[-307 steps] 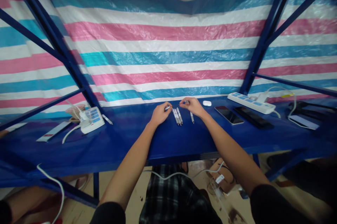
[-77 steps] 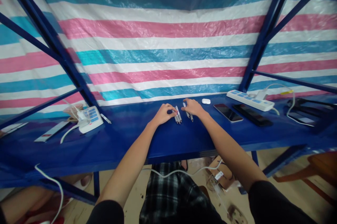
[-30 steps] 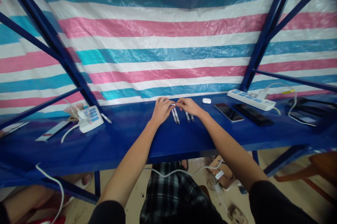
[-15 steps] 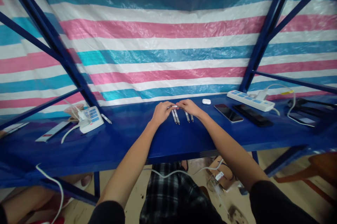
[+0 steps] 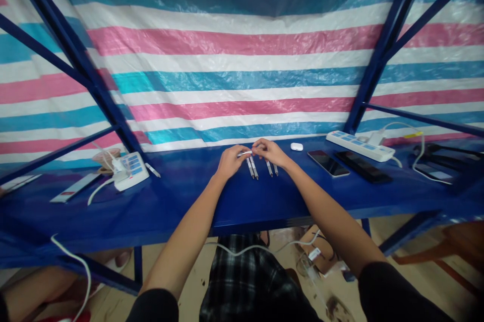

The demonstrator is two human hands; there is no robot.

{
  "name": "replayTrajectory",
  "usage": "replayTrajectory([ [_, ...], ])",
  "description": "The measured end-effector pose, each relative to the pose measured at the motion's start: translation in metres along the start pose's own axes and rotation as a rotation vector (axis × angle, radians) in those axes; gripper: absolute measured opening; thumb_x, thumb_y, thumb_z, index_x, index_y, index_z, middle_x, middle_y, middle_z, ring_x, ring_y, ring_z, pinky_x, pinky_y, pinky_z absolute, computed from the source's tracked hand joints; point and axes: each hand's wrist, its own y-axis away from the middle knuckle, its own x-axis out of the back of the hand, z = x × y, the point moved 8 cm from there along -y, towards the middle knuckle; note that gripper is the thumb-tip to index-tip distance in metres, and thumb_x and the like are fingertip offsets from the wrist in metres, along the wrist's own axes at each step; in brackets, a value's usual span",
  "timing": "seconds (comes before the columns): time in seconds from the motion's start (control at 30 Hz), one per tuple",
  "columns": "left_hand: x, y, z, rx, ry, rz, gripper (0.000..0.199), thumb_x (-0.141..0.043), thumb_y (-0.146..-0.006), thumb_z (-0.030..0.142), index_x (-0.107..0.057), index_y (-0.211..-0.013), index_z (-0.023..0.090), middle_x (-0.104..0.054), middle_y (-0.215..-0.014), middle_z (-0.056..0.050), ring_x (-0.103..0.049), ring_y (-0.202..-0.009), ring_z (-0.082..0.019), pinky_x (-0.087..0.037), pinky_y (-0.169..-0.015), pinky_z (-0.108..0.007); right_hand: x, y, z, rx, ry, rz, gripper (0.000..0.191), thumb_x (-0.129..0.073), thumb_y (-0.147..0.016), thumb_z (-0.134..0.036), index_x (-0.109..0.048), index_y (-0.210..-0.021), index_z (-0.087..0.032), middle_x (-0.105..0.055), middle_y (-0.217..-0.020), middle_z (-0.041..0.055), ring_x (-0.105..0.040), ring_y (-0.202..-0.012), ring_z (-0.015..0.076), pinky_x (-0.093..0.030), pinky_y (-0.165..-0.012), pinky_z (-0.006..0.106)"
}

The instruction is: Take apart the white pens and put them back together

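Quick update from the bench: the left hand [image 5: 229, 162] and right hand [image 5: 271, 153] have come together at about 12 o'clock, with a white pen [image 5: 245, 153] lying crosswise between them, just above the others. The left fingers [image 5: 237, 155] are curled shut around it, while the right fingers [image 5: 258, 146] are bunched at its right end, though it's hard to say from here whether they're gripping it or just touching it. Much of the pen is hidden by the fingers. The other pens no longer sit in one bunch like they did earlier: a first pair [image 5: 252, 168] and a second pair [image 5: 272, 169] lie side by side just below the hands. An earbud case [image 5: 297, 146] sits at 1 o'clock, a phone [image 5: 327, 163] and a power strip [image 5: 355, 145] at 2, and a white socket block [image 5: 131, 171] at 10, all on the blue table [image 5: 181, 211]. Any markings on the pens are too small to read.
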Motion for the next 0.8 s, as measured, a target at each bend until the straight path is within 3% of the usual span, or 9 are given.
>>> replayTrajectory([
  [0.07, 0.0003, 0.0004, 0.0003, -0.011, -0.022, -0.003, 0.017, -0.068, -0.094, 0.035, -0.076, -0.103, 0.023, -0.077, -0.101, -0.004, -0.071, -0.096, -0.021, -0.051, -0.086, -0.031, -0.0022, -0.0004, 0.0048, -0.042, -0.035, -0.013, 0.032, -0.069, -0.083, -0.043, -0.064, -0.104, -0.019, -0.073, -0.088, 0.0058, -0.063, -0.068, 0.0164, -0.042, -0.048, 0.021],
  [0.2, -0.0001, 0.0008, 0.0007, -0.019, -0.047, -0.012, 0.017, -0.066, -0.095, 0.034, -0.075, -0.104, 0.023, -0.077, -0.103, -0.005, -0.071, -0.098, -0.022, -0.051, -0.086, -0.031, -0.0014, -0.002, 0.0042, -0.009, -0.098, 0.011, 0.038, -0.077, -0.073, -0.035, -0.062, -0.105, -0.019, -0.072, -0.106, 0.009, -0.066, -0.081, 0.0182, -0.045, -0.046, 0.019],
  [0.33, -0.0016, 0.0012, 0.001, -0.025, -0.07, -0.031, 0.017, -0.066, -0.095, 0.035, -0.074, -0.105, 0.023, -0.076, -0.102, -0.004, -0.07, -0.097, -0.021, -0.051, -0.086, -0.031, -0.0058, -0.0025, 0.0084, -0.055, -0.091, -0.027, 0.03, -0.071, -0.08, -0.036, -0.062, -0.101, -0.018, -0.071, -0.089, 0.0074, -0.063, -0.069, 0.0157, -0.044, -0.044, 0.019],
  [0.47, -0.0014, 0.0014, 0.002, -0.021, -0.079, -0.039, 0.017, -0.065, -0.095, 0.034, -0.074, -0.105, 0.023, -0.076, -0.102, -0.005, -0.07, -0.097, -0.021, -0.051, -0.086, -0.031, -0.0044, -0.0024, 0.0071, -0.042, -0.116, -0.001, 0.039, -0.077, -0.074, -0.029, -0.061, -0.108, -0.019, -0.072, -0.105, 0.0091, -0.066, -0.081, 0.0176, -0.046, -0.046, 0.018],
  [0.6, -0.0019, 0.0016, 0.0026, -0.004, -0.075, -0.057, 0.018, -0.065, -0.095, 0.035, -0.074, -0.104, 0.023, -0.076, -0.103, -0.005, -0.07, -0.097, -0.021, -0.051, -0.087, -0.031, -0.0075, -0.0018, 0.0108, -0.098, -0.101, -0.041, 0.027, -0.071, -0.082, -0.029, -0.062, -0.104, -0.017, -0.072, -0.091, 0.0078, -0.063, -0.069, 0.0145, -0.044, -0.045, 0.018],
  [0.7, -0.0019, 0.0017, 0.0025, -0.002, -0.081, -0.057, 0.017, -0.065, -0.095, 0.035, -0.074, -0.103, 0.023, -0.075, -0.102, -0.005, -0.07, -0.096, -0.021, -0.051, -0.087, -0.031, -0.006, -0.0017, 0.0086, -0.071, -0.102, -0.024, 0.038, -0.077, -0.075, -0.023, -0.062, -0.109, -0.018, -0.072, -0.103, 0.0086, -0.066, -0.076, 0.0155, -0.045, -0.047, 0.018],
  [0.8, -0.0018, 0.0016, 0.0026, -0.013, -0.08, -0.053, 0.016, -0.065, -0.095, 0.034, -0.074, -0.104, 0.023, -0.075, -0.101, -0.005, -0.07, -0.096, -0.021, -0.051, -0.086, -0.031, -0.0069, -0.0013, 0.0105, -0.099, -0.1, -0.035, 0.033, -0.072, -0.081, -0.03, -0.061, -0.11, -0.017, -0.073, -0.094, 0.0085, -0.065, -0.069, 0.015, -0.045, -0.045, 0.019],
])
